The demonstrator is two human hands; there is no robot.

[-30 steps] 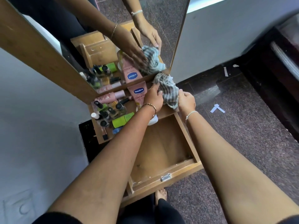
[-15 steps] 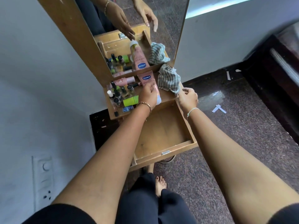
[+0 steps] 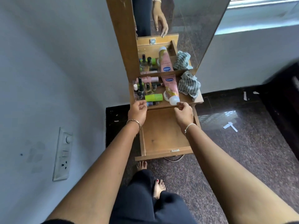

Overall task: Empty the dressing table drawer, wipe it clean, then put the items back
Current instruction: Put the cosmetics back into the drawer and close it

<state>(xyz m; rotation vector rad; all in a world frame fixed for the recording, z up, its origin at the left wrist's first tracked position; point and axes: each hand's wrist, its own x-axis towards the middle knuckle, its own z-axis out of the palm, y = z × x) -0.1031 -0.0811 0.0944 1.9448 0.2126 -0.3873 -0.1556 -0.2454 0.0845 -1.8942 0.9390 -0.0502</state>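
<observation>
My left grip hovers at the worktop's front edge, fingers loosely curled, holding nothing. Just beyond it stand the nail polish bottles and a green tube. The drawer hangs pulled out below, bare wood showing. My right grip, loosely curled and empty, sits just under the pink lotion tube. The striped cloth lies far right.

Single wide-angle head view, forward and steeply down, near above the open drawer and dressing table top
</observation>
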